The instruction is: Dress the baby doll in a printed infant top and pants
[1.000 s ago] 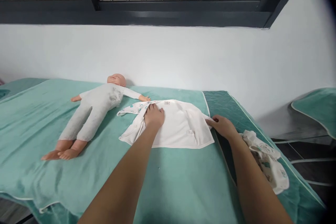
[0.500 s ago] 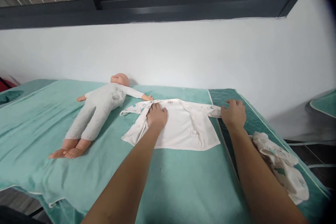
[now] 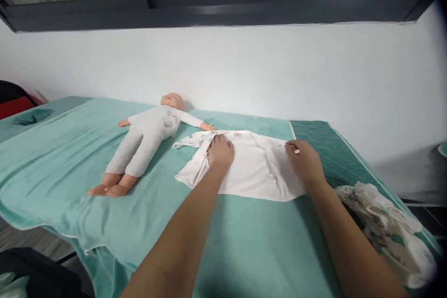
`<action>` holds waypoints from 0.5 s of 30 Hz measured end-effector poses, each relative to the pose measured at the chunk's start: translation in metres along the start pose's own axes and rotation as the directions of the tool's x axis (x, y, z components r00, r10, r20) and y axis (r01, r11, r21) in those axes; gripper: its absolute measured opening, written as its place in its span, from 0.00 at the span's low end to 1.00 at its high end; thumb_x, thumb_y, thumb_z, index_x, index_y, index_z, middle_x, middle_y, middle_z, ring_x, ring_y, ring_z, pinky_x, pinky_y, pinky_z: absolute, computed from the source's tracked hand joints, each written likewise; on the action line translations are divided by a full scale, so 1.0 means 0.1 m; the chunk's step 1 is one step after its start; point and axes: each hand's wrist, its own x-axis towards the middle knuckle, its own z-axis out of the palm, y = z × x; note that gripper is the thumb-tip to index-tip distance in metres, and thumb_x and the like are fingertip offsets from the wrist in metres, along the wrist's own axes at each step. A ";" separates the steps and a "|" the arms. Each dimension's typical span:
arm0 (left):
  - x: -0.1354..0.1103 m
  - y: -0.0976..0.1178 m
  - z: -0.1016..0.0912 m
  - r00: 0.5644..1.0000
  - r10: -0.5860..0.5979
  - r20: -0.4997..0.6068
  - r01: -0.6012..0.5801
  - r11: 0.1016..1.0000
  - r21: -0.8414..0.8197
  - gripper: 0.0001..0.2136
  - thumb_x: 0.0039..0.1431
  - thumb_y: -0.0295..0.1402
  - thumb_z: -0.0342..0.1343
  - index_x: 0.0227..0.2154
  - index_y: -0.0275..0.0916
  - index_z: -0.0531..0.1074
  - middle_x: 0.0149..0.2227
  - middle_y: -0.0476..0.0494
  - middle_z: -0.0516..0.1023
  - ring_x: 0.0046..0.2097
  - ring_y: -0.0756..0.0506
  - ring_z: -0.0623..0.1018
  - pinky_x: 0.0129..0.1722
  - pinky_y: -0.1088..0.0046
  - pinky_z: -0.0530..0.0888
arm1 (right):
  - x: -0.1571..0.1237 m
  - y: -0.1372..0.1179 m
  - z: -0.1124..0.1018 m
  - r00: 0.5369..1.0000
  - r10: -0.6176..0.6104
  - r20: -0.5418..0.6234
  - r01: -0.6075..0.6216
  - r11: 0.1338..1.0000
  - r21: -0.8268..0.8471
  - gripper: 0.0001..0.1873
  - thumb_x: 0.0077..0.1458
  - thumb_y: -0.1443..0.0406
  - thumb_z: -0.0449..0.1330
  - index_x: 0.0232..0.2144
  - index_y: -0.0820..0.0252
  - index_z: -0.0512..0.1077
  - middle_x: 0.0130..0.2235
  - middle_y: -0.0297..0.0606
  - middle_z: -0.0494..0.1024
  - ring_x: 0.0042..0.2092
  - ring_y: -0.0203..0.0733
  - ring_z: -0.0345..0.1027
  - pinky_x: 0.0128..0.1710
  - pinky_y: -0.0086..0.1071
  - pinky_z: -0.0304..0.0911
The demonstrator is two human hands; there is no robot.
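Observation:
A white baby shirt [image 3: 251, 163] with patterned sleeves lies spread on the green bed cover. My left hand [image 3: 221, 150] is on its left front, fingers curled at the edge near the neckline; the fingertips are partly hidden. At the shirt's right side, my right hand [image 3: 304, 160] pinches the white cloth where the sleeve joins, and that sleeve is mostly hidden behind the hand. A baby doll [image 3: 150, 128] in a pale suit lies on its back to the left, its near hand touching or almost touching the shirt's left sleeve.
Crumpled patterned baby clothes [image 3: 387, 228] lie by my right forearm. The green bed cover [image 3: 70, 163] runs along a white wall [image 3: 244, 70] under a dark window frame [image 3: 279, 7]. A black object [image 3: 35, 274] stands at the lower left, off the bed.
My right hand has moved inward from the sleeve's end, and the right sleeve no longer shows stretched out. The left hand stays on the shirt. The view has shifted left.

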 end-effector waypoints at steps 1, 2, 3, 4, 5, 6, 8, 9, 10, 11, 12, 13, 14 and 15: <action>-0.02 0.00 -0.02 1.000 0.014 -0.012 -0.014 1.000 -0.023 0.17 0.65 0.37 0.44 0.51 0.35 0.68 0.52 0.32 0.74 0.57 0.37 0.72 0.55 0.59 0.69 | -0.03 -0.16 0.01 0.999 -0.043 -0.016 0.043 0.998 0.053 0.13 0.61 0.60 0.52 0.41 0.58 0.73 0.45 0.42 0.77 0.45 0.43 0.70 0.44 0.34 0.63; -0.04 0.01 -0.04 0.999 0.030 -0.017 -0.031 0.998 -0.059 0.16 0.65 0.35 0.44 0.50 0.36 0.69 0.51 0.34 0.76 0.55 0.38 0.73 0.55 0.60 0.70 | -0.06 -0.34 0.04 0.996 -0.084 -0.010 0.084 0.991 0.103 0.13 0.61 0.60 0.51 0.42 0.57 0.72 0.46 0.42 0.77 0.45 0.44 0.70 0.45 0.34 0.63; -0.07 0.01 -0.06 0.999 0.043 -0.017 -0.045 0.992 -0.114 0.15 0.65 0.34 0.43 0.49 0.37 0.70 0.50 0.36 0.77 0.54 0.39 0.74 0.55 0.60 0.70 | -0.10 -0.53 0.09 0.991 -0.126 0.036 0.120 0.982 0.148 0.13 0.62 0.61 0.51 0.42 0.57 0.72 0.45 0.41 0.77 0.46 0.44 0.70 0.46 0.35 0.63; -0.10 0.00 -0.10 0.999 0.041 -0.017 -0.043 0.980 -0.193 0.15 0.65 0.33 0.43 0.50 0.39 0.70 0.49 0.38 0.78 0.53 0.40 0.75 0.55 0.61 0.70 | -0.13 -0.72 0.18 0.981 -0.169 0.096 0.150 0.973 0.177 0.13 0.62 0.63 0.50 0.43 0.57 0.72 0.45 0.40 0.77 0.46 0.44 0.70 0.48 0.35 0.63; -0.13 -0.01 -0.15 1.000 0.018 -0.022 -0.023 0.956 -0.291 0.15 0.65 0.31 0.43 0.50 0.41 0.70 0.49 0.41 0.78 0.53 0.42 0.76 0.55 0.63 0.70 | -0.16 -0.90 0.28 0.963 -0.210 0.169 0.176 0.965 0.193 0.13 0.61 0.65 0.50 0.43 0.57 0.72 0.46 0.41 0.77 0.48 0.44 0.70 0.51 0.35 0.62; -0.16 -0.04 -0.21 0.999 -0.018 -0.028 0.006 0.916 -0.402 0.15 0.65 0.30 0.43 0.51 0.43 0.69 0.50 0.43 0.79 0.52 0.44 0.77 0.55 0.64 0.71 | -0.18 -1.06 0.41 0.940 -0.244 0.237 0.198 0.959 0.201 0.14 0.59 0.68 0.51 0.44 0.58 0.72 0.48 0.41 0.76 0.50 0.44 0.69 0.53 0.36 0.61; -0.20 -0.16 -0.37 0.996 -0.079 -0.035 0.041 0.790 -0.612 0.16 0.63 0.27 0.42 0.51 0.43 0.68 0.50 0.46 0.79 0.52 0.47 0.77 0.55 0.69 0.71 | -0.21 -1.31 0.69 0.900 -0.269 0.342 0.196 0.952 0.233 0.16 0.57 0.72 0.50 0.44 0.61 0.72 0.50 0.44 0.75 0.54 0.45 0.66 0.57 0.36 0.57; -0.22 -0.26 -0.46 0.996 -0.081 -0.033 0.036 0.726 -0.687 0.16 0.63 0.26 0.42 0.50 0.42 0.68 0.51 0.46 0.79 0.52 0.48 0.77 0.54 0.70 0.72 | -0.20 -1.41 0.83 0.887 -0.266 0.377 0.178 0.952 0.251 0.16 0.55 0.73 0.51 0.43 0.62 0.73 0.50 0.45 0.75 0.54 0.45 0.66 0.58 0.36 0.56; -0.23 -0.39 -0.55 0.998 -0.052 -0.034 0.011 0.680 -0.733 0.16 0.62 0.26 0.42 0.49 0.42 0.67 0.51 0.47 0.79 0.52 0.49 0.77 0.54 0.71 0.72 | -0.18 -1.48 0.96 0.882 -0.255 0.396 0.156 0.951 0.265 0.16 0.54 0.74 0.51 0.42 0.62 0.73 0.50 0.45 0.75 0.54 0.46 0.65 0.58 0.37 0.56; -0.23 -0.53 -0.64 0.999 -0.008 -0.031 -0.018 0.663 -0.748 0.16 0.62 0.26 0.42 0.49 0.42 0.68 0.50 0.47 0.79 0.51 0.49 0.78 0.53 0.72 0.73 | -0.15 -1.53 1.07 0.884 -0.237 0.404 0.128 0.952 0.277 0.15 0.54 0.74 0.52 0.41 0.61 0.74 0.49 0.45 0.75 0.54 0.46 0.65 0.58 0.37 0.55; -0.22 -0.69 -0.71 0.999 0.017 -0.034 -0.036 0.682 -0.730 0.16 0.62 0.26 0.42 0.48 0.42 0.68 0.50 0.47 0.79 0.50 0.49 0.78 0.52 0.72 0.73 | -0.11 -1.58 1.18 0.893 -0.209 0.399 0.096 0.954 0.283 0.14 0.54 0.73 0.53 0.40 0.61 0.74 0.49 0.44 0.75 0.54 0.46 0.65 0.58 0.38 0.56; -0.20 -0.85 -0.77 0.998 0.031 -0.050 -0.057 0.736 -0.675 0.16 0.62 0.25 0.41 0.47 0.42 0.69 0.50 0.48 0.79 0.50 0.49 0.78 0.53 0.71 0.73 | -0.06 -1.61 1.27 0.906 -0.170 0.387 0.057 0.956 0.288 0.13 0.54 0.72 0.53 0.40 0.60 0.73 0.49 0.44 0.76 0.53 0.46 0.66 0.57 0.38 0.57; -0.18 -1.02 -0.81 0.996 0.035 -0.083 -0.077 0.807 -0.586 0.17 0.62 0.25 0.42 0.47 0.43 0.70 0.50 0.48 0.78 0.52 0.49 0.77 0.54 0.71 0.72 | -0.01 -1.63 1.35 0.919 -0.121 0.375 0.005 0.955 0.296 0.12 0.55 0.70 0.52 0.40 0.59 0.72 0.48 0.44 0.76 0.52 0.46 0.67 0.55 0.39 0.59; -0.15 -1.16 -0.83 0.992 0.047 -0.114 -0.096 0.874 -0.476 0.18 0.61 0.24 0.42 0.48 0.44 0.71 0.52 0.48 0.78 0.54 0.48 0.75 0.57 0.70 0.70 | 0.04 -1.65 1.42 0.928 -0.065 0.367 -0.055 0.950 0.309 0.11 0.57 0.68 0.51 0.41 0.60 0.70 0.47 0.44 0.76 0.50 0.46 0.69 0.53 0.39 0.61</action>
